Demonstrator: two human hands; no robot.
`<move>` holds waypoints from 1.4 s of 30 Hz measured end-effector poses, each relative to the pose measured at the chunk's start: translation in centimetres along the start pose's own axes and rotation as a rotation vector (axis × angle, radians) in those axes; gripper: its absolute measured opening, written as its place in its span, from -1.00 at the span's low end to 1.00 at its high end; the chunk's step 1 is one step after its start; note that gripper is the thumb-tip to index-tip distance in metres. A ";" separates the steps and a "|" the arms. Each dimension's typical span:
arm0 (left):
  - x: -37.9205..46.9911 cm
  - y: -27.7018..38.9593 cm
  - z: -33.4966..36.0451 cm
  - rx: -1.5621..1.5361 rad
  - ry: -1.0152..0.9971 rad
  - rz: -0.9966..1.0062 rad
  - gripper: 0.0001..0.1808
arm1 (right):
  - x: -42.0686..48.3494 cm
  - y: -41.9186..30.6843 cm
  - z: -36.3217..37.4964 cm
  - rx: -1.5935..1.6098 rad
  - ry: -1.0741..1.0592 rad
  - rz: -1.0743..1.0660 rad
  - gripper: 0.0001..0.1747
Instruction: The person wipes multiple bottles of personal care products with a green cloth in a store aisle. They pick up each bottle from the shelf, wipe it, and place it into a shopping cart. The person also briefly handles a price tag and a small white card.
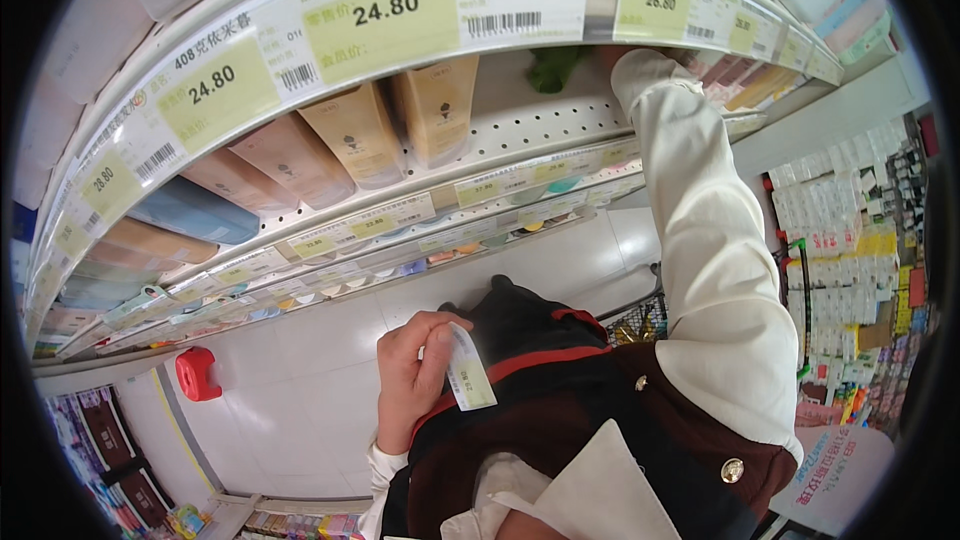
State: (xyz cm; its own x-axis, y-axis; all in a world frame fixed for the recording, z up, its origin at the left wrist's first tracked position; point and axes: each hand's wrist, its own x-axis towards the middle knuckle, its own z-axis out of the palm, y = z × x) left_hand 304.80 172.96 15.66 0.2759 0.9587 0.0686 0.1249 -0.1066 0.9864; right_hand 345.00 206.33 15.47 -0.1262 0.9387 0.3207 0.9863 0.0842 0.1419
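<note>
My left hand (pixel 415 371) is in front of my body, its thumb and fingers pinching a paper price label (pixel 472 375) that hangs down and bears writing. My right arm reaches into a white perforated metal shelf (pixel 544 120). Only a sliver of my right hand (pixel 609 55) shows below the upper shelf's label rail; its fingers are hidden. Just left of it, a crumpled green cloth (pixel 556 69) rests on the shelf, partly covered by the rail. Whether the hand touches the cloth cannot be seen. Further left stand orange-tinted bottles (pixel 441 116) and a blue bottle (pixel 196 210).
The upper shelf's price-label rail (pixel 390 11) curves across the view above my hands. Lower shelves carry more label strips (pixel 367 221). A red plastic stool (pixel 198 374) stands on the tiled floor (pixel 300 405). A wire basket (pixel 637 321) is beside me, with packed shelves (pixel 832 240) to the right.
</note>
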 end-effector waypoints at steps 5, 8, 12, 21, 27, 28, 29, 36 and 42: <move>0.3 0.5 0.5 -0.008 0.040 -0.084 -0.83 | -1.4 -2.2 -1.9 0.443 0.018 -0.026 -0.40; 1.2 0.8 1.4 -0.023 -0.027 -0.057 -0.84 | -3.0 -7.8 -2.8 1.653 -0.189 -0.063 -0.34; 2.4 1.1 2.0 0.005 -0.166 0.050 -0.85 | -3.1 -13.1 -4.2 0.779 -0.202 -0.294 -0.37; 0.8 -0.4 -0.2 0.067 -0.264 0.096 -0.86 | -9.6 -4.6 -6.1 0.563 -0.356 -0.123 -0.42; 0.3 -0.6 -0.7 0.036 -0.342 0.116 -0.86 | -13.9 -9.9 -9.5 0.696 -0.325 -0.293 -0.49; 0.3 -0.6 -0.7 0.026 -0.365 0.131 -0.86 | -14.4 -11.0 -10.0 0.699 -0.297 -0.329 -0.49; 0.3 -0.5 -0.7 0.013 -0.390 0.145 -0.86 | -14.9 -11.9 -10.4 0.709 -0.298 -0.351 -0.50; -0.5 -0.5 -1.0 0.055 -0.424 0.176 -0.87 | -16.9 -13.0 -12.0 0.675 -0.218 -0.425 -0.57; -1.6 -1.4 -2.1 0.061 -0.363 0.162 -0.86 | -16.8 -8.1 -12.1 0.490 -0.244 -0.266 -0.48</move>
State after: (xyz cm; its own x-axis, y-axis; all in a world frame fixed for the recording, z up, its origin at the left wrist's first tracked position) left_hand 302.19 172.09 14.49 0.6144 0.7737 0.1546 0.1057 -0.2749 0.9556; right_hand 337.85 185.85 20.22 -0.4045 0.9089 0.1015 0.8655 0.4163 -0.2784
